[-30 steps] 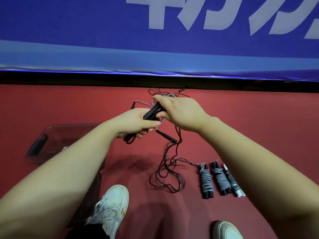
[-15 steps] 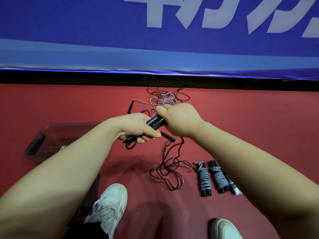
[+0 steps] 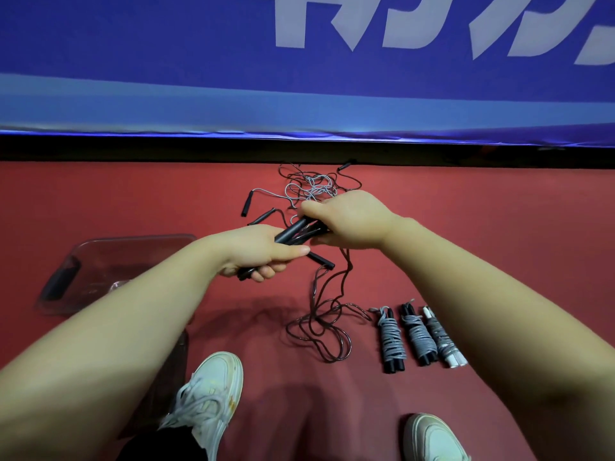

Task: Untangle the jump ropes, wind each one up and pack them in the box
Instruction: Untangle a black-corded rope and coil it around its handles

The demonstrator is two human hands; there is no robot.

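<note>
The left hand (image 3: 263, 257) grips a pair of black handles (image 3: 290, 233). The right hand (image 3: 352, 221) closes on their far end, perhaps pinching cord too. A dark cord (image 3: 319, 331) hangs to the red floor (image 3: 499, 244). Tangled ropes (image 3: 309, 188) lie beyond the hands, three wound ropes (image 3: 416, 337) lie to the right, and the clear box (image 3: 133, 239) sits to the left.

The person's left hand (image 3: 263, 252) and right hand (image 3: 352, 221) are bare, as are both forearms, which run back uncovered to the lower corners. The left thumb's nail is short and plain. Well below the left hand is a white lace-up sneaker (image 3: 216, 387) with thick pale laces, a rounded toe and orange-brown scuffs along its right edge; a black trouser leg (image 3: 159, 452) meets it. Below the right hand shows the toe of a second sneaker (image 3: 432, 437), greyish with a paler cap.
</note>
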